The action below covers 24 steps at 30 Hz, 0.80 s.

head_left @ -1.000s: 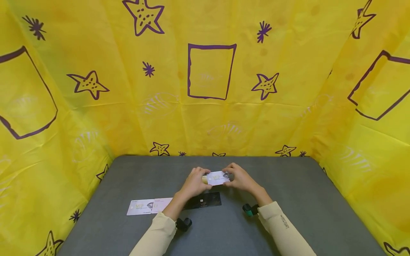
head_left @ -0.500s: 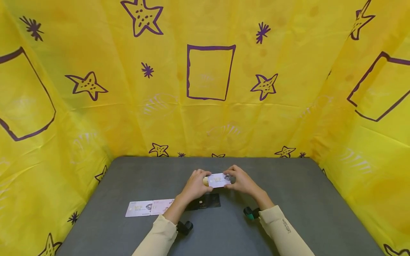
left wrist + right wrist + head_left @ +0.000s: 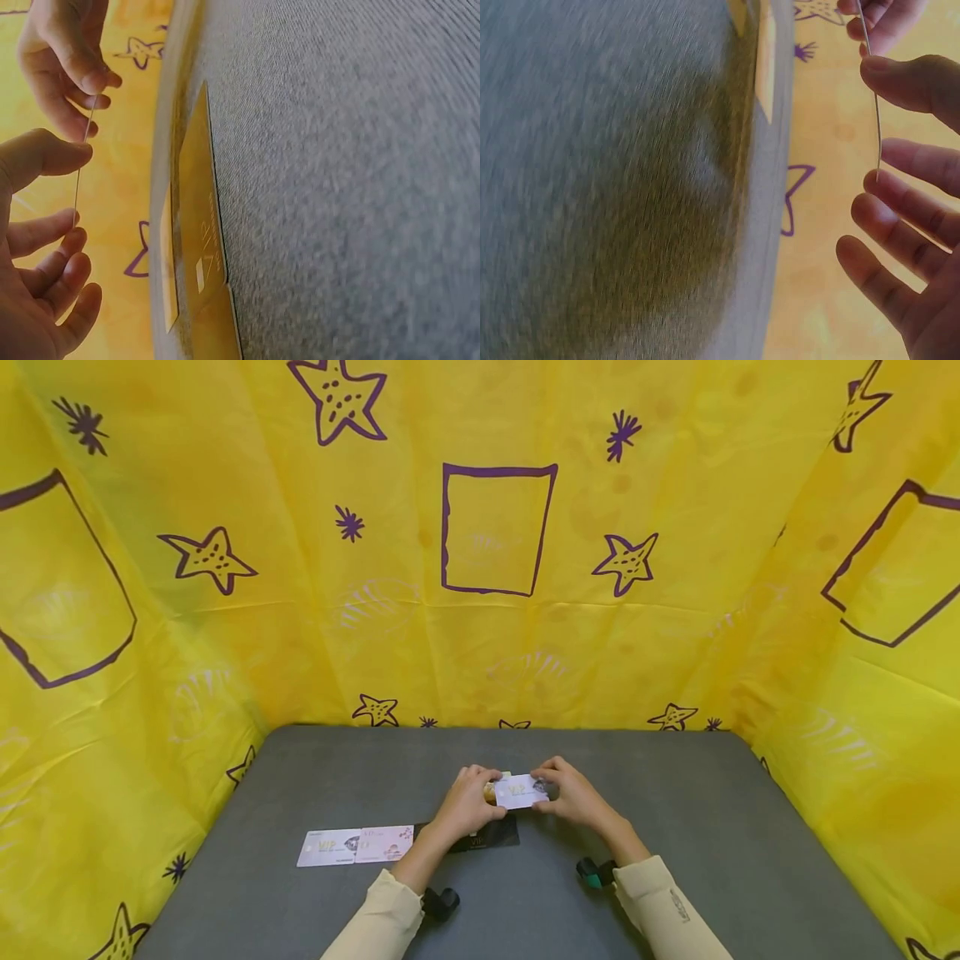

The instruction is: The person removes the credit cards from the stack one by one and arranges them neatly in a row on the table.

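Note:
Both hands hold a white VIP card (image 3: 519,792) by its short ends, above the table. My left hand (image 3: 468,797) pinches its left end between thumb and fingers; my right hand (image 3: 573,795) pinches the right end. Both wrist views show this card (image 3: 78,184) edge-on and thin, apart from the tabletop. Below the left wrist lies a row of cards: a white VIP card (image 3: 327,847), a pink card (image 3: 385,842) and black VIP cards (image 3: 495,834), partly covered by the left forearm. Behind the held card, a yellowish card (image 3: 506,774) shows only in part.
A dark grey table (image 3: 675,827) spreads under the hands. Yellow cloth (image 3: 480,652) with purple starfish drawings hangs along its back and sides. Black wrist devices (image 3: 441,904) are strapped under both forearms.
Both hands have shifted slightly right and nearer to me with the white VIP card. More of the pink card now shows beside the left forearm, and a yellowish card edge appears behind the held card.

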Tool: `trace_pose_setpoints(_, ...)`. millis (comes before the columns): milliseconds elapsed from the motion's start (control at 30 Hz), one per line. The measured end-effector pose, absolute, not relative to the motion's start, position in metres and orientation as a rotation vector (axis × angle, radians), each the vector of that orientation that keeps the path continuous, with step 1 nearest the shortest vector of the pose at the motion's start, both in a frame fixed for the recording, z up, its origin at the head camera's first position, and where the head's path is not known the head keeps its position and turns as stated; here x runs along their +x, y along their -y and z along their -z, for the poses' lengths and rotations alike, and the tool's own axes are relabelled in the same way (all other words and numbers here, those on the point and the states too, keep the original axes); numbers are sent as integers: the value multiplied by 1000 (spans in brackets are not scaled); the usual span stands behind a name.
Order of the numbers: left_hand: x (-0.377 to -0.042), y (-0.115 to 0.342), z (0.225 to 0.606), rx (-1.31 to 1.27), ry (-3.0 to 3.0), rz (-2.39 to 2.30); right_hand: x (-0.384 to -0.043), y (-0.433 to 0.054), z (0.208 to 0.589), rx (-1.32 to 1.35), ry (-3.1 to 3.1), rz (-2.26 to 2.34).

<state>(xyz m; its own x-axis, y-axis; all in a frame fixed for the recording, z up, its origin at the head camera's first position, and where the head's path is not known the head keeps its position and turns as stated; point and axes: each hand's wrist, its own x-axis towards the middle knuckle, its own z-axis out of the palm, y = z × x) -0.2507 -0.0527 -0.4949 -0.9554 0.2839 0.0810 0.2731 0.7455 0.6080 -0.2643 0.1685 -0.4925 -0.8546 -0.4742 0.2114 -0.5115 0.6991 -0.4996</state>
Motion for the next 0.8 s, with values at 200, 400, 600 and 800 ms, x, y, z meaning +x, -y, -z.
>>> trace_pose_setpoints(200,-248,45,497,472,-2932,-1022,-264,-176,494,828,2845,-791)
trace_pose_setpoints(400,-246,35,502,488,-2970,-971,-260,-183,497,828,2858,-756)
trace_pose_setpoints(600,-245,24,507,475,-2981,-935,-257,-188,501,790,2881,-741)
trace_pose_setpoints(800,-242,21,511,499,-2968,-867,-255,-193,505,786,2925,-760)
